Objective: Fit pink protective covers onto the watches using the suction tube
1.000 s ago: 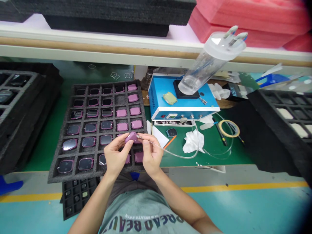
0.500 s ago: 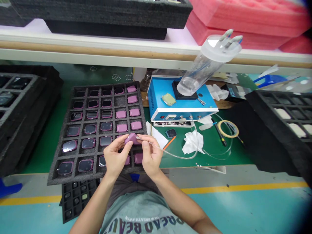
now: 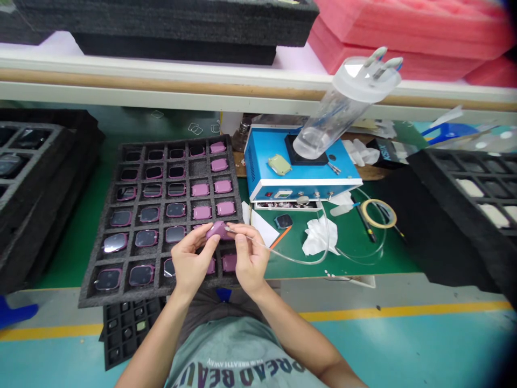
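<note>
Over the lower right part of a dark foam tray (image 3: 93,269), my left hand (image 3: 193,258) grips a purple watch case (image 3: 216,230) between thumb and fingers. My right hand (image 3: 251,256) pinches the tip of a clear thin tube (image 3: 299,262) against the right side of that case. The tube curves right and up to the front of a blue box-shaped machine (image 3: 299,180). Purple-rimmed watches with dark screens fill the tray's left columns, and plain purple cases lie in its right columns. My hands hide some lower compartments.
A clear cylinder (image 3: 335,113) and a pale green case (image 3: 279,165) rest on the machine. White tissue (image 3: 321,236), an orange stick (image 3: 280,237) and a tape roll (image 3: 378,214) lie to the right. A shelf edge (image 3: 161,94) crosses above; foam trays flank both sides.
</note>
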A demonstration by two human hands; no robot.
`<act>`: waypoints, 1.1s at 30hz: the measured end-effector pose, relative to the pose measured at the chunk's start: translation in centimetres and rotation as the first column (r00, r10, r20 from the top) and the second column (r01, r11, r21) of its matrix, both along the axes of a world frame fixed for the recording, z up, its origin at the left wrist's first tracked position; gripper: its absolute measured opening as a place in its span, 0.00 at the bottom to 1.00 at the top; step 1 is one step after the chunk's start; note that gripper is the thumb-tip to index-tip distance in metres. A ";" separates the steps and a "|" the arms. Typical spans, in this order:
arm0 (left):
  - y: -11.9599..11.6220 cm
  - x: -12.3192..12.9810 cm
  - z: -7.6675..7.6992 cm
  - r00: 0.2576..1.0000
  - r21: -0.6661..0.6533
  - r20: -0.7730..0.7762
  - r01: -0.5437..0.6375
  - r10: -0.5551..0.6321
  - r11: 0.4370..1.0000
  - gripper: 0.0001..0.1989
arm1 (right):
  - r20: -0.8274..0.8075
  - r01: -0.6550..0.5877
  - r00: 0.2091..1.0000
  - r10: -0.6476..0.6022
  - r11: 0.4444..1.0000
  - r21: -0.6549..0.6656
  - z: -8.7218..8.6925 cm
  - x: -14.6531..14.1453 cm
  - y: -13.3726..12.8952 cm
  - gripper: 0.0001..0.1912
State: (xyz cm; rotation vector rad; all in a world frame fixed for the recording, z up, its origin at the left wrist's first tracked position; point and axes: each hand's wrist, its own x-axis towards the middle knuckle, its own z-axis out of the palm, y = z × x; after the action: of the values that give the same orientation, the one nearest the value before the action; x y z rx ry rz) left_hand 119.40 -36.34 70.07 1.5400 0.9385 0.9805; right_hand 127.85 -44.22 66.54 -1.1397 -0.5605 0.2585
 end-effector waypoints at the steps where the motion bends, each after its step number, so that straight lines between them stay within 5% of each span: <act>1: -0.2 -0.1 0.0 1.000 0.001 0.001 0.003 -0.003 1.000 0.17 | 0.002 0.001 1.000 -0.001 1.000 0.002 0.0 0.0 0.0 0.08; 5: -0.6 -0.9 0.0 0.999 0.015 -0.026 0.028 -0.027 1.000 0.16 | 0.036 0.013 0.999 -0.012 1.000 -0.013 0.2 0.0 -0.1 0.09; 8: 1.5 -0.9 1.1 0.974 0.108 -0.171 0.170 -0.150 0.980 0.13 | 0.052 0.031 0.998 -0.030 0.999 -0.024 0.2 -0.1 -0.4 0.09; 10: 4.9 0.3 2.4 0.922 0.254 -0.339 0.284 -0.190 0.925 0.11 | 0.036 0.028 0.999 -0.028 0.999 -0.017 0.2 -0.1 -0.5 0.09; 13: 12.1 3.9 4.3 0.827 0.453 -0.558 0.364 -0.059 0.813 0.12 | 0.010 0.006 1.000 -0.006 1.000 0.001 0.0 -0.3 -0.6 0.08; 17: 18.8 8.7 5.0 0.619 0.363 -0.785 0.497 -0.029 0.788 0.13 | -0.009 0.001 1.000 -0.002 1.000 -0.007 -0.2 -0.4 -0.6 0.08; 22: 20.5 10.1 4.7 0.591 0.489 -0.797 0.509 0.125 0.709 0.16 | 0.017 0.010 1.000 -0.009 1.000 -0.022 0.2 -0.1 -0.5 0.08; 25: 21.9 11.2 5.2 0.479 0.468 -0.858 0.584 0.184 0.663 0.21 | 0.035 0.002 0.999 -0.001 0.999 -0.033 0.3 -0.1 -0.4 0.08; 28: 23.6 13.2 5.9 0.385 0.376 -0.911 0.624 0.149 0.685 0.21 | 0.017 0.006 1.000 -0.005 0.999 -0.050 0.2 -0.1 -0.4 0.08; 31: 23.7 13.8 6.7 0.409 0.398 -0.899 0.605 0.160 0.690 0.20 | -0.007 0.020 1.000 -0.020 0.997 -0.071 0.1 -0.3 -0.4 0.09; 33: 22.0 12.4 7.0 0.492 0.447 -0.857 0.565 0.152 0.694 0.20 | -0.018 0.037 0.999 -0.038 0.997 -0.070 0.1 -0.3 -0.4 0.10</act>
State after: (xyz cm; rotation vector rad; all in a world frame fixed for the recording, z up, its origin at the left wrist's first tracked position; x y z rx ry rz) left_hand 131.84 -14.34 77.03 2.9024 0.9926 0.2546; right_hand 127.56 -44.67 66.60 -1.2133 -0.5161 0.2577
